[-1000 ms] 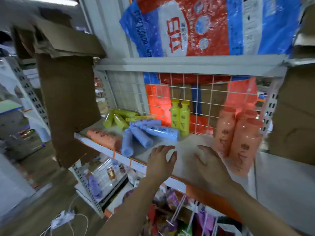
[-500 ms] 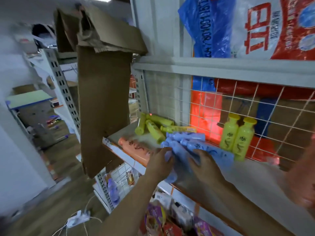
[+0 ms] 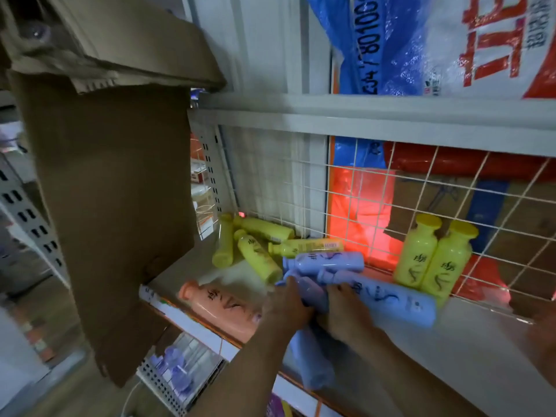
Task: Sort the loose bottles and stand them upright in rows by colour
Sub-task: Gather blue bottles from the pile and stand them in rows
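Several blue bottles lie in a heap on the white shelf (image 3: 445, 353); one (image 3: 328, 261) lies at the back and a long one (image 3: 394, 300) points right. My left hand (image 3: 285, 307) is closed on a blue bottle in the middle of the heap. My right hand (image 3: 346, 311) grips the long one near its neck. Another blue bottle (image 3: 307, 359) shows blurred below my wrists. Several yellow bottles (image 3: 255, 251) lie at the back left. Two yellow bottles (image 3: 433, 257) stand upright against the wire mesh. An orange bottle (image 3: 222, 305) lies at the front edge.
A hanging cardboard flap (image 3: 114, 206) blocks the shelf's left end. A wire mesh (image 3: 421, 191) closes the back and a shelf rail (image 3: 361, 115) runs overhead. Blurred orange bottles (image 3: 541, 335) stand at the far right. A lower shelf (image 3: 174, 368) holds purple items.
My view has swung left and closer. Both hands moved from the bare shelf front to the heap of blue bottles and closed on them.
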Available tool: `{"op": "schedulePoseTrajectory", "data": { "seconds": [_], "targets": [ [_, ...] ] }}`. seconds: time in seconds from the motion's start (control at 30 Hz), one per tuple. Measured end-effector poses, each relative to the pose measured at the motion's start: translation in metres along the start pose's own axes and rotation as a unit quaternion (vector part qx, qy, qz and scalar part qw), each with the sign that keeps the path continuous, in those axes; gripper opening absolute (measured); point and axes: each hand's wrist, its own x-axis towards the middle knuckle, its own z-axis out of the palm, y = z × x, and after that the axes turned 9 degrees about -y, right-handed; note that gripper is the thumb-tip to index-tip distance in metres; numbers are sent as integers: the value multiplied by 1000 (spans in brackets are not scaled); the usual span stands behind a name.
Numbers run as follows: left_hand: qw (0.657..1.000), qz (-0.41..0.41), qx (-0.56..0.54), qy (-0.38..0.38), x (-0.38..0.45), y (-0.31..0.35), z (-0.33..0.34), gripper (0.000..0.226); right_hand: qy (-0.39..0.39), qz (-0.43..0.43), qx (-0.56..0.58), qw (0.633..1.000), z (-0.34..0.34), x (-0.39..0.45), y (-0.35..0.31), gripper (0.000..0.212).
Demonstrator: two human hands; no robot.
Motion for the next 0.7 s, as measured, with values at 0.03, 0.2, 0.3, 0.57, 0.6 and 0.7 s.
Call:
{"op": "schedulePoseTrajectory", "data": {
  "seconds": [0.03,0.2,0.3,0.57,0.6,0.7],
  "targets": [
    [999,-16,-27,6,2,1,-1,67,13,2,20,1000,1,2,0,33],
    [987,8,-132,93,-1,4,-2,71,36,26,135,990,-8,-7,-3,35],
    [950,68,-251,175,-12,16,-5,85,81,31,217,972,-23,-20,-3,25],
    [845,270,-408,214,-63,92,22,50,271,52,313,909,-85,-112,18,18],
    [842,292,-409,197,-71,105,33,46,286,57,313,904,-92,-128,27,16],
    [838,351,-392,146,-99,151,65,41,332,85,307,888,-110,-184,64,23]
  ]
}}
